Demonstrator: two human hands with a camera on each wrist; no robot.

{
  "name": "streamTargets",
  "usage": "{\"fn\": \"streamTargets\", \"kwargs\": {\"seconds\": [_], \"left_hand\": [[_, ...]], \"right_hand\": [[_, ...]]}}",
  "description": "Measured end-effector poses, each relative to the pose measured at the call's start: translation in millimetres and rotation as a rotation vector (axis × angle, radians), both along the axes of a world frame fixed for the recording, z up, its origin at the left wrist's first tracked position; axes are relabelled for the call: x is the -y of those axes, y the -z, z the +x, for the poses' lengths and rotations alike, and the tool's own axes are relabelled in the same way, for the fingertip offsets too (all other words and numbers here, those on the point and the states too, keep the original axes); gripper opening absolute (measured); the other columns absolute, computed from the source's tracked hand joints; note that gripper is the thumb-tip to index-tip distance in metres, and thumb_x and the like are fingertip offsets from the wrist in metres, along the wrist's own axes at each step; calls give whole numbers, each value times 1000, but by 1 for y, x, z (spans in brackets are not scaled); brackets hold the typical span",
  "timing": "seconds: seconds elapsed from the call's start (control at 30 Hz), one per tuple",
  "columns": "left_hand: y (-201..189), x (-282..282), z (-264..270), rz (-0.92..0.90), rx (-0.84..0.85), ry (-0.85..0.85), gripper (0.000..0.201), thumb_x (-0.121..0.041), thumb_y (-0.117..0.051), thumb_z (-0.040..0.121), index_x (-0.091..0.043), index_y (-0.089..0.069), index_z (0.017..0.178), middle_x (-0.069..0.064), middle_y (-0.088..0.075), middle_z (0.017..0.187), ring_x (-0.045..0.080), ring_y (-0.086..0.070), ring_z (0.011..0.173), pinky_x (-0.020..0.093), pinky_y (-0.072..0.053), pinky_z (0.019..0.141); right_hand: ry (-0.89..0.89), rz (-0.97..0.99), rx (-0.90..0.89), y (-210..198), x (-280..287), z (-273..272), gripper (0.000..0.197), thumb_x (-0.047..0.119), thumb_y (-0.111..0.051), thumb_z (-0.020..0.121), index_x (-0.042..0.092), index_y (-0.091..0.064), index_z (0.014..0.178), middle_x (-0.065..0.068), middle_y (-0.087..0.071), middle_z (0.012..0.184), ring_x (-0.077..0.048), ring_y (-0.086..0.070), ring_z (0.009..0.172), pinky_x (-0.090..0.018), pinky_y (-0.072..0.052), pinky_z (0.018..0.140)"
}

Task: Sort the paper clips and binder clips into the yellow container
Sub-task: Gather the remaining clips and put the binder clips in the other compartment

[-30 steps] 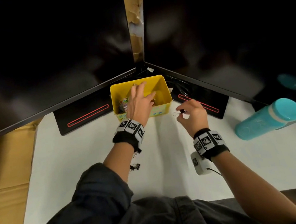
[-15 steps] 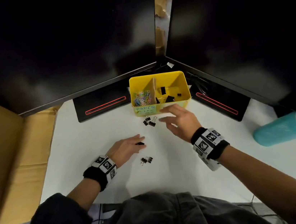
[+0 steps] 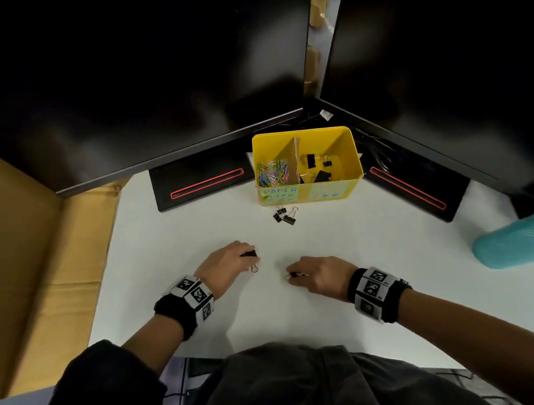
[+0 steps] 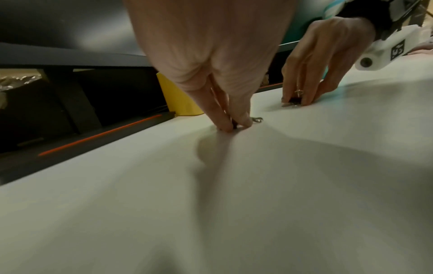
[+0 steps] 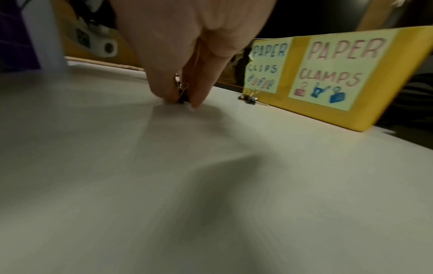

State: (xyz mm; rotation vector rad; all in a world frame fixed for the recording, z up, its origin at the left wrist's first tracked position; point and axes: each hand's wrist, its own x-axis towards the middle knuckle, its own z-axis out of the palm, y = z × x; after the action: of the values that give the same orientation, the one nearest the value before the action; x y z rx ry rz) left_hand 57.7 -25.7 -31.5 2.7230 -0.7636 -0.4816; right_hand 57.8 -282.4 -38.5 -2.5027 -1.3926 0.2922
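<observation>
The yellow container [image 3: 351, 160] stands at the back between two monitors, with coloured paper clips [image 3: 271, 173] in its left compartment and black binder clips [image 3: 317, 168] in its right. A small heap of binder clips [image 3: 284, 215] lies on the table just in front of it. My left hand [image 3: 224, 264] pinches a black binder clip [image 3: 250, 255] down on the white table. To the right, my right hand [image 3: 319, 273] pinches another binder clip [image 5: 182, 96] against the table.
Two dark monitors with black bases [image 3: 202, 183] wall off the back. A teal bottle [image 3: 528, 237] lies at the right. Cardboard [image 3: 11, 253] borders the left side. The white table [image 3: 332, 244] spreads out in front of me.
My left hand left the container and came down onto a clip. My right hand drew back from near the container to a clip close to me. The head view tilted down.
</observation>
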Motion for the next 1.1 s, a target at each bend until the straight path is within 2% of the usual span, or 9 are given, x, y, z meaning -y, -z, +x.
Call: {"fn": "streamTargets", "kwargs": {"seconds": [0.1, 0.3, 0.4, 0.53, 0.7, 0.8, 0.93, 1.0, 1.1], "left_hand": [[-3, 10, 9, 114, 12, 58, 21, -2, -62, 82, -10, -63, 101, 11, -58, 105, 28, -54, 94, 36, -51, 73], [-8, 34, 18, 135, -28, 11, 21, 8, -50, 81, -4, -58, 96, 16, -56, 100, 30, -52, 91, 37, -47, 67], [-17, 51, 24, 17, -61, -126, 19, 7, -51, 80, -5, -63, 88, 15, -60, 95, 30, -57, 79, 31, -43, 63], [-45, 86, 39, -238, 0, -279, 18, 8, -55, 79, -6, -67, 78, 13, -64, 89, 30, -62, 78, 36, -53, 72], [-90, 142, 84, -569, 266, -414, 6, -2, -63, 83, -6, -67, 80, 9, -66, 92, 15, -60, 82, 24, -54, 76], [-111, 162, 113, -624, 313, -421, 20, -2, -67, 80, -11, -67, 98, 9, -66, 104, 18, -64, 90, 30, -57, 82], [-118, 158, 118, -581, 340, -360, 30, 0, -65, 81, -9, -63, 110, 8, -58, 118, 22, -59, 106, 33, -51, 95], [-106, 143, 102, -581, 384, -293, 18, 0, -59, 85, -6, -66, 100, 10, -62, 106, 22, -61, 96, 35, -55, 87], [-68, 106, 74, -445, 398, -96, 17, 8, -59, 81, -3, -68, 91, 13, -67, 91, 26, -65, 83, 38, -59, 72]], "right_hand": [[95, 59, 17, -2, 15, 4, 24, 10, -46, 76, 7, -70, 76, -14, -70, 86, -28, -66, 64, -31, -53, 39], [462, 271, 159, -63, 36, 39, 23, -4, -75, 68, 7, -71, 88, -16, -67, 100, -26, -67, 76, -32, -58, 65], [647, 386, 213, -89, 42, 78, 19, -3, -66, 78, 4, -69, 96, -16, -61, 111, -26, -64, 89, -36, -56, 78], [733, 240, 124, -90, 49, 102, 21, 2, -59, 86, 6, -68, 104, -18, -53, 126, -34, -57, 107, -47, -53, 88], [931, 413, 303, -79, 53, 82, 28, -6, -59, 80, 7, -64, 104, -20, -51, 120, -34, -48, 111, -30, -44, 85], [1009, 471, 347, -72, 52, 65, 26, -6, -59, 78, 7, -64, 99, -20, -51, 116, -32, -45, 110, -26, -37, 88], [1015, 465, 333, -61, 52, 56, 19, -2, -58, 77, 7, -65, 93, -15, -57, 105, -29, -50, 100, -25, -45, 71], [923, 424, 258, -53, 46, 51, 17, 0, -59, 76, 9, -65, 89, -12, -61, 97, -28, -57, 89, -29, -51, 58], [756, 257, 56, -37, 27, 48, 26, 0, -58, 77, 11, -67, 99, -10, -65, 101, -31, -63, 88, -36, -55, 59]]}}
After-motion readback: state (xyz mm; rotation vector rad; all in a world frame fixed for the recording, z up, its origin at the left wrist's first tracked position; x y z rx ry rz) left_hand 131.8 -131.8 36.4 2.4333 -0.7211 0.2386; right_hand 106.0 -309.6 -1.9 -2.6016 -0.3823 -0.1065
